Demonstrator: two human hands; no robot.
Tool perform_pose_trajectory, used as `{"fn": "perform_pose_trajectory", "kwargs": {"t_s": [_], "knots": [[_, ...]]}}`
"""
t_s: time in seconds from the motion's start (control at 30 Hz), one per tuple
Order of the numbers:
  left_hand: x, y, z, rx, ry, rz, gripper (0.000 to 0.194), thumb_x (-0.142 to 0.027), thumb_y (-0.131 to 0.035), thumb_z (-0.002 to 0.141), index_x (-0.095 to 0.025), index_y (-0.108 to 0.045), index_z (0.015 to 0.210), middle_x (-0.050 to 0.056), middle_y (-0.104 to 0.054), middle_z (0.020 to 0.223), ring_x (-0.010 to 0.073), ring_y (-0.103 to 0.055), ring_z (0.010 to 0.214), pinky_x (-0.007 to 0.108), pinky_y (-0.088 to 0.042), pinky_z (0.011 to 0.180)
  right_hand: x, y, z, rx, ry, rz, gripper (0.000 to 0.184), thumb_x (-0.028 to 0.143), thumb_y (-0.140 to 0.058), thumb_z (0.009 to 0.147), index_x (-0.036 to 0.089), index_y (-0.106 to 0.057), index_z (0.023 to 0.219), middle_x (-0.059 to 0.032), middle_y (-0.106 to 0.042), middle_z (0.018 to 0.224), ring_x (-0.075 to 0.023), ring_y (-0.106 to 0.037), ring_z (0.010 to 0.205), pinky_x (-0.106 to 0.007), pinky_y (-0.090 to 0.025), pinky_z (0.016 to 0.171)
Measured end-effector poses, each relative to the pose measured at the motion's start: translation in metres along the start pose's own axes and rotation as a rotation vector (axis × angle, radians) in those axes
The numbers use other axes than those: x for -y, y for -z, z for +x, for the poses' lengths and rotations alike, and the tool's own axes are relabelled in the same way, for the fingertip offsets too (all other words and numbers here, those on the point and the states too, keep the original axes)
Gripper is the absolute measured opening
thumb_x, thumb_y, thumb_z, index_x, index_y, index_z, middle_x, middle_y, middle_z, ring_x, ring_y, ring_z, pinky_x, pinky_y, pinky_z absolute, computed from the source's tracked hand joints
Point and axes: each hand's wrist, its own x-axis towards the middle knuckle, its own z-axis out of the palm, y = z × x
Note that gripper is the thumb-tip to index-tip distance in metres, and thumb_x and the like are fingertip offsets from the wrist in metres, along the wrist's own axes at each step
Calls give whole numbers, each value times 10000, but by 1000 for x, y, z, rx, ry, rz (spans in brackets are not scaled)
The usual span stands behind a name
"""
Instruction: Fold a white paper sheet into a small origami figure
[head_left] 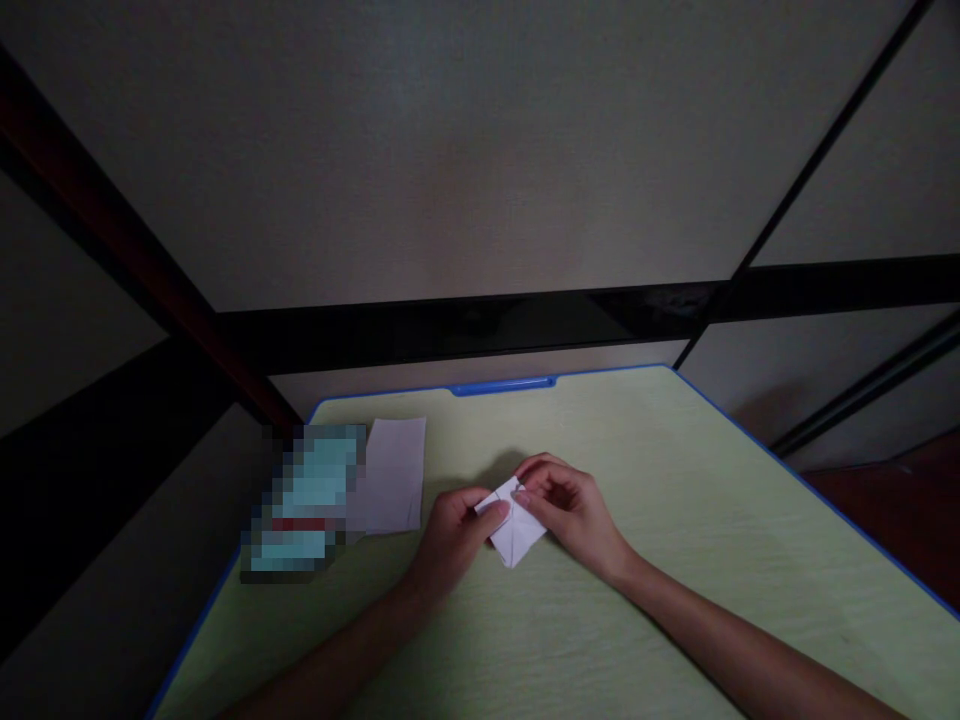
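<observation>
A small piece of folded white paper (513, 540), roughly square and turned corner-down, is held between both hands over the table. Crease or fold lines cross its face and meet near the middle. My left hand (456, 535) pinches its left side, thumb on top and fingers underneath. On the upper right, my right hand (570, 505) grips the edge near the top corner, its thumb pressed on the paper and the other fingers curled behind. The paper's underside is hidden.
The light green table (675, 480) has a blue rim and a blue handle-like piece (504, 386) at its far edge. White paper sheets (391, 475) lie at the left, beside a pixelated, phone-like object (319, 480). Behind stand grey cabinet panels (480, 160) with a black band.
</observation>
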Motion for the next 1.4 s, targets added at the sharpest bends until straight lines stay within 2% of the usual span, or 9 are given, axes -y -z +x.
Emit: {"fn": "perform_pose_trajectory", "kwargs": {"t_s": [0.17, 0.33, 0.93, 1.17, 1.4], "knots": [[1, 0, 2, 51, -23, 48, 200, -290, -532, 611, -111, -527, 521, -23, -479, 475, 92, -423, 468, 194, -307, 450, 0, -1, -2, -19, -138, 11, 136, 246, -585, 659, 133, -518, 627, 25, -468, 558, -69, -408, 491, -193, -328, 454], [2, 1, 1, 64, -35, 77, 202, -285, -527, 618, -107, -529, 524, -25, -471, 465, 87, -420, 455, 188, -300, 431, 2, -2, -4, -31, -179, -49, 173, 274, -583, 655, 126, -508, 607, 29, -465, 532, -69, -402, 481, -195, -324, 452], [2, 3, 1, 110, -92, 87, 221, -305, -528, 620, -110, -519, 517, -31, -446, 461, 80, -395, 443, 183, -281, 419, 0, -7, -9, -93, -162, -139, 207, 305, -536, 694, 135, -472, 595, 28, -446, 517, -67, -384, 461, -186, -311, 421], [-3, -3, -1, 66, -17, 28, 209, -288, -525, 594, -114, -510, 479, -37, -428, 443, 76, -372, 437, 186, -270, 421, 1, -9, -9, -110, -116, -205, 206, 305, -532, 699, 135, -480, 596, 30, -443, 516, -64, -374, 459, -181, -304, 415], [-1, -2, -1, 118, -16, 38, 229, -319, -559, 604, -96, -541, 554, -19, -459, 482, 79, -385, 455, 185, -265, 416, 4, -10, -10, -104, -83, -290, 207, 305, -519, 710, 138, -486, 591, 21, -456, 518, -72, -377, 471, -191, -309, 428]]}}
